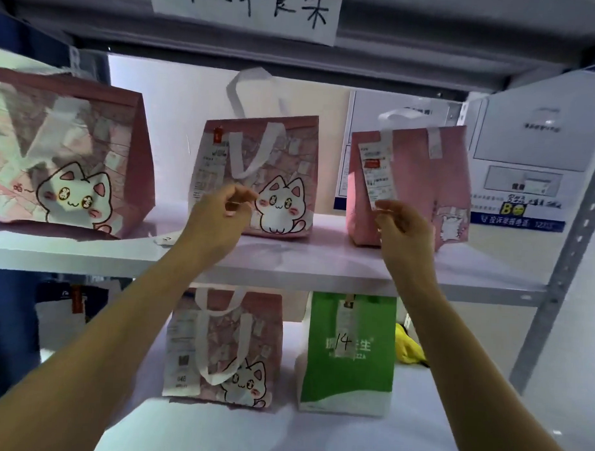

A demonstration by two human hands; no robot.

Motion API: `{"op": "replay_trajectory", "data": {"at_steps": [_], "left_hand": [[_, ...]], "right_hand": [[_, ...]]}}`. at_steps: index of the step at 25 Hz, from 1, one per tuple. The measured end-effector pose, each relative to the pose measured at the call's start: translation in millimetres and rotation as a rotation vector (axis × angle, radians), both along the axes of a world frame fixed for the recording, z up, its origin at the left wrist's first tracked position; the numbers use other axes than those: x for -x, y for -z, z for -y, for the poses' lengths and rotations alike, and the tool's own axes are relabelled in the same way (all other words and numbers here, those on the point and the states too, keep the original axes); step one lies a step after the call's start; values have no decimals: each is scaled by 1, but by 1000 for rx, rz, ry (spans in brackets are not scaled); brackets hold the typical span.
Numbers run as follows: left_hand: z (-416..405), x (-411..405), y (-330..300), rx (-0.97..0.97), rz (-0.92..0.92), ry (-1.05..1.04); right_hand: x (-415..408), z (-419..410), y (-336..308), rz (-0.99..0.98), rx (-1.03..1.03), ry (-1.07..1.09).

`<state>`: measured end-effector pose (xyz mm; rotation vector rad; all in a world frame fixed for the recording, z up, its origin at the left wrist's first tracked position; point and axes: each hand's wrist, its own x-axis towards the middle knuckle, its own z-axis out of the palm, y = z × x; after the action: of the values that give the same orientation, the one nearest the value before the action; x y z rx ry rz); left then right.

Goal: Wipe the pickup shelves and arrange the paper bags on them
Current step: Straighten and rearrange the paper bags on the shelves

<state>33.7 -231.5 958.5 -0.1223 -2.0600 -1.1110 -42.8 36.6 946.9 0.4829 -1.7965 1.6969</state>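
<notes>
As seen from the head camera, both bare forearms reach up to the upper shelf (288,258) of a grey metal rack.

Landmark: the middle pink cat bag (257,176), standing upright at the centre of that shelf, white handle drooping over its front, a printed receipt down its left edge.

Left hand (219,216): directly in front of the middle bag's lower left part, fingers curled, thumb and fingertips drawn together as in a pinch. Whether they grip the receipt, the handle or nothing cannot be told; the frame is blurred there.

Right hand (404,225): to the right of the middle bag, at the foot of the right pink bag (412,185). Its thumb and forefinger meet at the lower end of the long receipt (379,174) hanging down that bag's front and appear to pinch it.

Left of the middle bag, well apart, stands a larger pink cat bag (69,156), partly out of frame.

Below the middle bag, on the lower shelf (282,430), stands another pink cat bag (224,347), with a green bag (349,355) marked "14" just beside it on the right. A yellow object (408,347) lies behind and to the right of the green bag.

Above the middle bag, a handwritten paper sign (249,7) hangs on the rack's top beam. Right of the rack, a printed notice (527,159) is on the wall.
</notes>
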Motion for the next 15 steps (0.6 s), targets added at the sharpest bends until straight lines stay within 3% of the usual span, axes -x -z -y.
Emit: {"op": "replay_trajectory", "data": {"at_steps": [7,10,15], "left_hand": [[35,40,-32,-70,-51,-375],[43,48,-37,-57,47,-443],[57,57,-27,-139,219,-477]], "right_hand": [[82,-70,-31,86,71,384],[103,-94,-36,174,80,534],[131,-105,-26,241,129,405]]}}
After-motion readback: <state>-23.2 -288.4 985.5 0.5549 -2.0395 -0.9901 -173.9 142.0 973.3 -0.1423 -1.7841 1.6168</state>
